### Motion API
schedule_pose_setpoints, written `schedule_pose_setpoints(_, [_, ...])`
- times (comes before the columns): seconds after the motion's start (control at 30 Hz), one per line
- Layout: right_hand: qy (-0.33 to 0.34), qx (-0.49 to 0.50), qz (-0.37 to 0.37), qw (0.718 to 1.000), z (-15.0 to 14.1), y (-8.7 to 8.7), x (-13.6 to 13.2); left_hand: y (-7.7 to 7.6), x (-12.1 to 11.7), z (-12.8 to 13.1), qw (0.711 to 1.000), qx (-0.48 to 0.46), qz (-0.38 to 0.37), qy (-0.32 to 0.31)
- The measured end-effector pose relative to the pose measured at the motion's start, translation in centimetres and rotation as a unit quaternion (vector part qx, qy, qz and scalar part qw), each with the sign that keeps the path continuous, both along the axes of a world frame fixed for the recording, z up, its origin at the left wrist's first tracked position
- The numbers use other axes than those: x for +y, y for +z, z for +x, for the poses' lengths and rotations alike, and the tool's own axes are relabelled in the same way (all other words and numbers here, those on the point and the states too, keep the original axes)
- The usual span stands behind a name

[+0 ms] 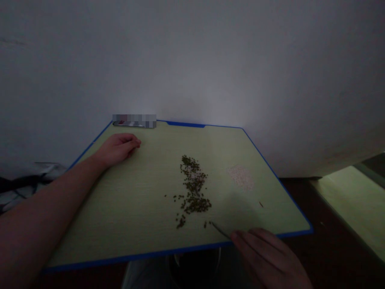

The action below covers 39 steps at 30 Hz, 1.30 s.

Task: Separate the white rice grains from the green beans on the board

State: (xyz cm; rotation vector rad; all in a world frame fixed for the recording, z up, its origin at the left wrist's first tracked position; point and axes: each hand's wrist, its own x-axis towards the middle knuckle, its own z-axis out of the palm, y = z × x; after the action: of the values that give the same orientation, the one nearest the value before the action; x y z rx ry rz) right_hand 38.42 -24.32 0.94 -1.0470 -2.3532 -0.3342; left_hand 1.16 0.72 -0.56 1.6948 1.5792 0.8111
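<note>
Right hand (pixel 264 257), fingers clamped on a thin metal pick (pixel 221 230) — a slip could flick the dark seed pile (pixel 192 188) off the counter (pixel 90 224). Left hand (pixel 118 149), fingers curled together, empty.

We see a loose, elongated band of small dark olive-green seeds (pixel 192 186) lying across the middle of the pale green tabletop (pixel 120 216), running from the far side toward the near blue edge, with a few strays scattered around it. Just right of the band, toward the right edge, lies a small oval patch of pale cream grains (pixel 240 177), too small to make out singly. Near that edge rests one tiny reddish-brown sliver (pixel 261 204). A thin, straight metal pick (pixel 221 230) runs from the fingers of our right hand (pixel 264 257), over the near edge, its tip just beside the lowest stray seeds.
</note>
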Motion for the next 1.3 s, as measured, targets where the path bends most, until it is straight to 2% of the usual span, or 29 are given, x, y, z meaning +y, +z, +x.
schedule_pose_setpoints(0.23, [0.011, -0.004, 0.011, 1.0, -0.9, -0.3, 0.4, 0.7, -0.4, 0.6, 1.0, 0.007, 0.005, 0.01])
schedule_pose_setpoints(0.43, [0.011, -0.007, 0.044, 0.999, -1.4, -0.2, 0.3, 0.4, -0.1, 0.2, 1.0, 0.018, 0.0, 0.01])
schedule_pose_setpoints(0.6, [-0.022, -0.004, 0.032, 0.999, -1.1, 0.3, -0.3, 0.4, -0.2, 0.2, 1.0, 0.003, -0.005, 0.006])
schedule_pose_setpoints(0.8, [-0.009, 0.004, 0.004, 1.0, -0.9, 0.1, -0.7, 0.3, -0.1, 0.3, 1.0, 0.006, -0.003, 0.013])
schedule_pose_setpoints(1.1, [-0.011, 0.014, 0.007, 1.0, -0.9, -0.1, 0.1, 0.8, -0.5, 0.5, 1.0, 0.009, -0.008, 0.009])
schedule_pose_setpoints(1.3, [-0.01, 0.024, 0.001, 1.0, -1.4, -0.7, 0.4, 0.4, -0.2, 0.2, 1.0, 0.003, -0.009, 0.005])
